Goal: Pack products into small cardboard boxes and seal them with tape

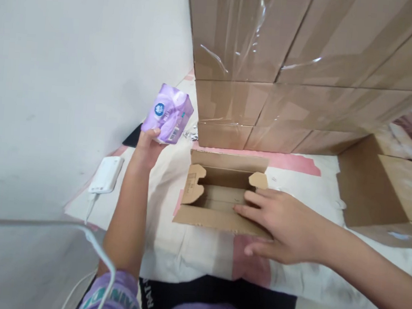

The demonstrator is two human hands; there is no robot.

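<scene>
Left hand point(150, 146) holds a purple packet point(172, 111), fingers clamped on it — right hand point(278, 227), fingers apart, lies across an open carton point(208, 218).

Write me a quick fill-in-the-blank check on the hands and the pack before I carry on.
1. The purple plastic-wrapped pack is in the ____ hand.
2. The ____ hand is at the small open brown cardboard box.
3. The round logo on the pack is ____.

Missing words: left; right; blue.

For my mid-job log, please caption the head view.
Left hand holding a purple printed packet, right hand straddling the near flap of an open cardboard box.
</scene>
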